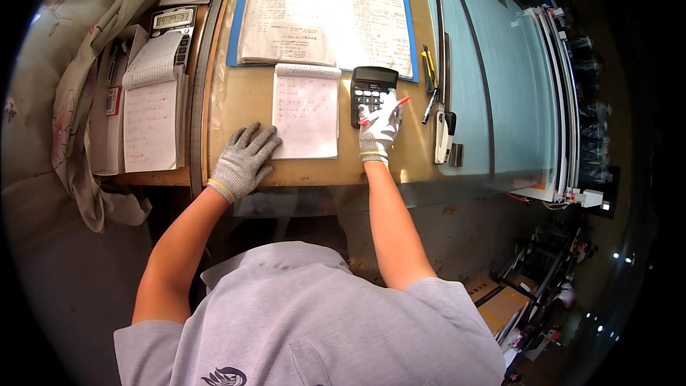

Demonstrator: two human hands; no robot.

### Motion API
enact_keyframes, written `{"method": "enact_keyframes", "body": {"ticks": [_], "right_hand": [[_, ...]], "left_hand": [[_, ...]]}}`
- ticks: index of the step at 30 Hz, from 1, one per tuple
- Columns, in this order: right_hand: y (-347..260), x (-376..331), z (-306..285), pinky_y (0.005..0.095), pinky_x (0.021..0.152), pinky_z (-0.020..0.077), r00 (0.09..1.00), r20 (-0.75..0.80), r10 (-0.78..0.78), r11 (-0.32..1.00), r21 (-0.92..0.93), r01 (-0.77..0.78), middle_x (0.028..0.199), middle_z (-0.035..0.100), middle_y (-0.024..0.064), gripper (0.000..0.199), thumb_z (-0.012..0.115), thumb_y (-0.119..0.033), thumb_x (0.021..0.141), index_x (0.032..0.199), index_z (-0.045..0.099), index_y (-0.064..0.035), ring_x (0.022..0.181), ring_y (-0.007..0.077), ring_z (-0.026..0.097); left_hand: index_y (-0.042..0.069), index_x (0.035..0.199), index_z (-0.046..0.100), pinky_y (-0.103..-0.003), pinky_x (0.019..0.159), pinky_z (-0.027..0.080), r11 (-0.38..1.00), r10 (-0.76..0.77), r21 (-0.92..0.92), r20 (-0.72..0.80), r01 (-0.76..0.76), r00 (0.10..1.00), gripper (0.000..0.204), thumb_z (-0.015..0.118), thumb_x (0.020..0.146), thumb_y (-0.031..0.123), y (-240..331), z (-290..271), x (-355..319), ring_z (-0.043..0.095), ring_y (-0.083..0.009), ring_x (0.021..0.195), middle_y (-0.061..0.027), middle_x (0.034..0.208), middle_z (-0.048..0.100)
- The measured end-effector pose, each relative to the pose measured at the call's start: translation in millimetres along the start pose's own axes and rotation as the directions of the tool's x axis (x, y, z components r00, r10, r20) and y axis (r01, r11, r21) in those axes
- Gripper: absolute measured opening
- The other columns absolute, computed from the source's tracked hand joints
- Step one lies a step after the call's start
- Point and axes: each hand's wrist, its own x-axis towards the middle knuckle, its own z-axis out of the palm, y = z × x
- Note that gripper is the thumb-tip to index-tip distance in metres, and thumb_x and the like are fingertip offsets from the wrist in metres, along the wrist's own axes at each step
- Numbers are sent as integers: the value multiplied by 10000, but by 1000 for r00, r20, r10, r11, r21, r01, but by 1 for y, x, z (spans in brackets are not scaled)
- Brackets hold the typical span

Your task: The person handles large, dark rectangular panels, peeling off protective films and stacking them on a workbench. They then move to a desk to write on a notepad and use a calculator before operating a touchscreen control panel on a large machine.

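Note:
My left hand (pixel 246 161), in a grey knit glove, lies flat on the table with its fingers spread. Its fingertips reach the left edge of a notepad (pixel 307 118) whose top pages are folded back. Over a black calculator (pixel 376 77) is my gloved right hand (pixel 380 129), with a red pen (pixel 404 101) held slantwise in it. Its fingers cover the lower keys, and bright light washes out part of the glove. Beyond the notepad and calculator an open handwritten book (pixel 289 14) rests on a blue folder (pixel 234 32).
Right of the calculator lie a yellow utility knife (pixel 428 71), a dark pen (pixel 430 107) and a stapler (pixel 444 136). A pale blue surface (pixel 518 100) with dark strips extends further right. At left are a second notepad (pixel 150 125), a digital clock (pixel 174 19) and a draped cloth (pixel 75 107).

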Motion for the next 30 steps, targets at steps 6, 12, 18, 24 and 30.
{"method": "enact_keyframes", "body": {"ticks": [6, 12, 18, 24, 30], "right_hand": [[19, -3, 20, 411, 956, 458, 994, -41, 103, 928, 363, -81, 1270, 575, 149, 636, 726, -140, 802, 1345, 411, -36, 1129, 297, 558], [30, -4, 31, 279, 807, 513, 1000, -7, 28, 934, 357, -24, 1246, 567, 124, 439, 508, -130, 966, 1375, 407, -7, 1048, 175, 579], [46, -8, 44, 483, 1020, 371, 967, 152, 206, 757, 602, -255, 1359, 531, 91, 606, 647, -129, 838, 1364, 351, -67, 1257, 339, 439], [40, -4, 37, 474, 1045, 328, 948, 204, 243, 729, 606, -318, 1408, 478, 69, 580, 639, -147, 851, 1360, 374, -60, 1297, 308, 391], [11, -10, 5, 448, 1065, 325, 983, -99, -155, 987, -50, 150, 1286, 522, 124, 525, 597, -140, 859, 1334, 408, -20, 1193, 282, 477]], "left_hand": [[122, 1355, 471, -511, 1118, 278, 1000, 22, 13, -9, -22, 1000, 587, 650, 816, 269, 0, 2, 2, 364, -379, 1337, -94, 1469, 405], [107, 1335, 487, -510, 1111, 293, 1000, 23, 2, -6, -23, 1000, 574, 661, 808, 254, 2, -1, 5, 374, -380, 1330, -89, 1467, 409], [108, 1327, 492, -502, 1105, 298, 999, 33, 14, -24, -33, 999, 557, 652, 817, 266, 1, 0, 4, 379, -378, 1324, -84, 1460, 419], [105, 1320, 496, -501, 1110, 284, 999, 41, -1, -33, -41, 999, 551, 651, 819, 273, 0, 1, 4, 374, -379, 1323, -87, 1454, 425], [99, 1326, 495, -504, 1120, 274, 1000, 9, -20, -11, -9, 1000, 559, 656, 817, 266, 3, -3, 6, 361, -381, 1334, -86, 1457, 421]]}}
